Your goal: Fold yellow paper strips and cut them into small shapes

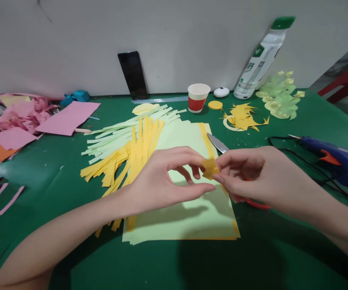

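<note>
My right hand (249, 169) pinches a small folded yellow paper star (210, 168) between thumb and fingertips. On its other side my left hand (174, 175) is curved, thumb and fingers apart, with a fingertip at the star's left edge. Beneath both hands lies a stack of pale green paper sheets (174, 225) with yellow edges showing. Yellow paper strips (143, 141) spread over the stack's left side, and pale green strips (107, 143) lie behind them. Scissors (218, 143) with red handles rest under my right hand, which partly hides them.
A blue glue gun (337, 157) with a black cord lies at right. Along the wall stand a phone (132, 74), a red-and-white paper cup (198, 98) and a leaning bottle (260, 60). Yellow scraps (243, 114) and green paper flowers (281, 98) sit back right; pink paper (69, 117) fills the left.
</note>
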The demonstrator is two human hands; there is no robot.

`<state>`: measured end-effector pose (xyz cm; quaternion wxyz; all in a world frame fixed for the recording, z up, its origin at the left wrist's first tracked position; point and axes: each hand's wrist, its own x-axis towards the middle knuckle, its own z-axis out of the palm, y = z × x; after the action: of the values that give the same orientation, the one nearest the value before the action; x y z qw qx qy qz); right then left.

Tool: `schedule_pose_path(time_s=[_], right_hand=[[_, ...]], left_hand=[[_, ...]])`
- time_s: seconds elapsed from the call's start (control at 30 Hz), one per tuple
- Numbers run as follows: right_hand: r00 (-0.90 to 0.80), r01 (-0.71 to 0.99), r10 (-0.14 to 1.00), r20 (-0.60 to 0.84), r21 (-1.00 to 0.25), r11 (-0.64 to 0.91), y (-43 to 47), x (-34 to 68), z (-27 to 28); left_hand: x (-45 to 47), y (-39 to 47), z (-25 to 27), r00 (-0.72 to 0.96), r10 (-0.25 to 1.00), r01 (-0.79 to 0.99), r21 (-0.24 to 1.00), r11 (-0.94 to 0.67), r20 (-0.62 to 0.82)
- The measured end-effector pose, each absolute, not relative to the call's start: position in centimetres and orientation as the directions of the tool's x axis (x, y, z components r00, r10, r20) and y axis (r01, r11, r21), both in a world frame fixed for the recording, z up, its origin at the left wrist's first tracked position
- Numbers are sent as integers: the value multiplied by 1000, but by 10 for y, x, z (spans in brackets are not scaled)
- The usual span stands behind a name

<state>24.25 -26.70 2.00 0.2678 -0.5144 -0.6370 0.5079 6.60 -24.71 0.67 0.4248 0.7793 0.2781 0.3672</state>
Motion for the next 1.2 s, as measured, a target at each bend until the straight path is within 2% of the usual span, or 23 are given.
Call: schedule_pose_path(time_s=[0.13, 0.27, 0.43, 0.57, 0.8, 1.0, 1.1, 1.2], right_hand=[[-349, 397, 926, -141, -918, 9, -268, 244, 20], [-315, 397, 942, -117, -918, 18, -270, 246, 19], [-279, 375, 960, -17, -922, 93, -271, 249, 23], [-283, 413, 959, 2, -902, 124, -271, 250, 25], [-371, 402, 924, 92, -881, 249, -270, 254, 28], [-482, 520, 873, 77, -777, 355, -271, 251, 26], [-502, 540, 864, 36, -768, 346, -271, 249, 23], [-507, 474, 862, -26, -844, 253, -270, 247, 19]], left_hand=[[67, -247, 10, 533, 829, 173, 938, -301, 168], [65, -245, 13, 536, 844, 141, 985, -100, 9], [63, -242, 13, 550, 831, 79, 996, 50, -85], [64, -244, 13, 555, 817, 50, 987, 153, -155], [65, -247, 15, 547, 827, -12, 986, 167, -133], [65, -250, 14, 532, 831, 91, 986, 138, -165], [66, -252, 13, 502, 853, 155, 985, 75, -143], [68, -253, 13, 479, 873, 191, 982, 5, -97]])
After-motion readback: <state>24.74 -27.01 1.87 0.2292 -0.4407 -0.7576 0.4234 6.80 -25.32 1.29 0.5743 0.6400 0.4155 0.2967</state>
